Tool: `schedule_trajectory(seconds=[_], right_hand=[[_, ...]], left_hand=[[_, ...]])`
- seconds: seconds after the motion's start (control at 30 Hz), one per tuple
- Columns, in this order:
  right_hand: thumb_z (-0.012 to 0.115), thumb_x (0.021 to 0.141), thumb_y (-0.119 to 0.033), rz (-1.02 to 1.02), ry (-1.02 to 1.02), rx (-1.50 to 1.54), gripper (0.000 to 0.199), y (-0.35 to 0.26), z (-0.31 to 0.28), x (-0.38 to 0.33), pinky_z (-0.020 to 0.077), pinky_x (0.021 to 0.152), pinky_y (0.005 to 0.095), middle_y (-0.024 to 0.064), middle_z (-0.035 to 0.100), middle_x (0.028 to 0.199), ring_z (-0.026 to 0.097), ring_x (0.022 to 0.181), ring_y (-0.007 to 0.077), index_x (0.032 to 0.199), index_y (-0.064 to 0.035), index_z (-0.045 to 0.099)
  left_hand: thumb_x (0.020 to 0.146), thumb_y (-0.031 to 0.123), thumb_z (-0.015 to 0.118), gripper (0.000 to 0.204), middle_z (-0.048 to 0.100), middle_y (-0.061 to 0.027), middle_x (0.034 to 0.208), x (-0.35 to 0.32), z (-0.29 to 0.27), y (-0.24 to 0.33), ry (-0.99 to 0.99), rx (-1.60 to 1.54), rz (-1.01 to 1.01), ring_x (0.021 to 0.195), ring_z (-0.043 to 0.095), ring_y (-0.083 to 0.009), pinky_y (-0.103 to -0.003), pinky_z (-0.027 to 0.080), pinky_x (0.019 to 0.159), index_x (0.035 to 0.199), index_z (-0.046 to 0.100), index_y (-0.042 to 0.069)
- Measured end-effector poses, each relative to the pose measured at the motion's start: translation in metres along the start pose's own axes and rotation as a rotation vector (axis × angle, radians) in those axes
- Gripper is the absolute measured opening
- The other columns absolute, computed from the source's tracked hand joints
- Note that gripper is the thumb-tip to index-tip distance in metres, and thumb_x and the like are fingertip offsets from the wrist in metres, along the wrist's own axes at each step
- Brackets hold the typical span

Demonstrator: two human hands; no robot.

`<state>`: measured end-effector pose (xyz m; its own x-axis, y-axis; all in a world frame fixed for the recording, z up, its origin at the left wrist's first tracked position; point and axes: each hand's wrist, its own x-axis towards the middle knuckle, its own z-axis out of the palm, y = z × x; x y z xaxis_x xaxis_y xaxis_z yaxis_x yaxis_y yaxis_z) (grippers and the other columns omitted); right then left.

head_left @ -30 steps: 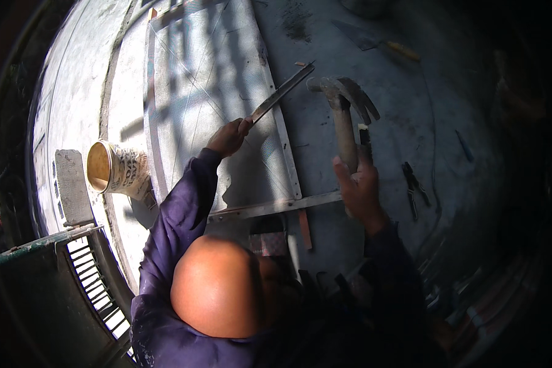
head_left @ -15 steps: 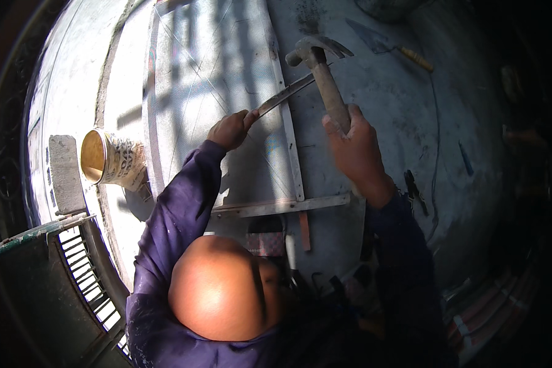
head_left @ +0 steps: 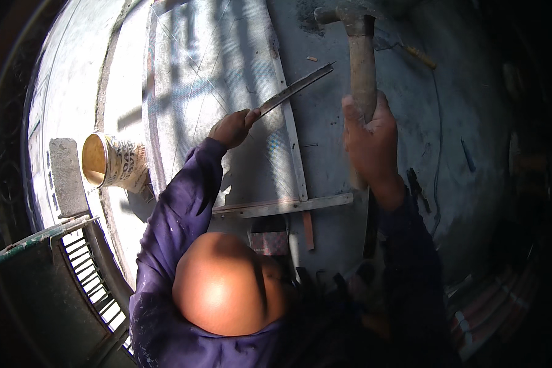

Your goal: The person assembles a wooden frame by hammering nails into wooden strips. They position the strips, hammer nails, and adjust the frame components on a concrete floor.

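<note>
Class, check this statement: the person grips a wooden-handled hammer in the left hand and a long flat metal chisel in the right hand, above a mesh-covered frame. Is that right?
Not quite: the hands are swapped. The head view shows the right hand gripping the wooden-handled hammer and the left hand holding the long flat metal chisel, above the mesh-covered frame.

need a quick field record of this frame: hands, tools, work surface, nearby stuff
left hand: left hand gripping one end of a long flat metal tool, tool angled up to the right
right hand: right hand closed on the wooden handle of a hammer, head raised at top of view
work surface: mesh-covered frame lying flat on grey concrete floor
frame edge: wooden batten along the near side
nearby: open bucket on its side, grey block, green grille
</note>
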<state>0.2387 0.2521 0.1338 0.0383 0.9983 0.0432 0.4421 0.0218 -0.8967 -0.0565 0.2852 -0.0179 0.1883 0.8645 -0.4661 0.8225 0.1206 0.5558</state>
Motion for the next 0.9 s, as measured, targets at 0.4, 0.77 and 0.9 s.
schedule_trajectory(seconds=[0.4, 0.77, 0.9], right_hand=[[0.065, 0.100, -0.025, 0.071, -0.240, -0.580, 0.032, 0.020, 0.016, 0.002, 0.0554, 0.055, 0.0435, 0.0257, 0.066, 0.073, 0.073, 0.070, 0.0405, 0.102, 0.0031, 0.049], [0.067, 0.097, -0.022, -0.105, -0.309, -0.562, 0.029, 0.073, 0.022, -0.010, 0.0557, 0.057, 0.0495, 0.0248, 0.067, 0.075, 0.070, 0.070, 0.0445, 0.104, -0.0007, 0.049], [0.066, 0.097, -0.022, -0.136, -0.235, -0.458, 0.029, 0.086, 0.029, -0.023, 0.0555, 0.060, 0.0522, 0.0259, 0.068, 0.076, 0.070, 0.072, 0.0467, 0.104, -0.0004, 0.050]], left_hand=[[0.105, 0.065, 0.028, 0.071, 0.072, -0.0227, 0.100, 0.000, -0.006, 0.005, 0.014, 0.104, -0.052, 0.102, 0.068, -0.0421, -0.052, 0.050, 0.091, 0.108, 0.069, 0.007], [0.105, 0.067, 0.025, 0.075, 0.072, -0.0207, 0.095, 0.005, -0.016, 0.007, -0.039, 0.084, -0.009, 0.099, 0.069, -0.0399, -0.050, 0.051, 0.089, 0.112, 0.069, 0.007], [0.105, 0.066, 0.026, 0.074, 0.072, -0.0213, 0.096, 0.006, -0.018, 0.011, -0.026, 0.114, -0.023, 0.100, 0.069, -0.0403, -0.050, 0.051, 0.090, 0.113, 0.070, 0.007]])
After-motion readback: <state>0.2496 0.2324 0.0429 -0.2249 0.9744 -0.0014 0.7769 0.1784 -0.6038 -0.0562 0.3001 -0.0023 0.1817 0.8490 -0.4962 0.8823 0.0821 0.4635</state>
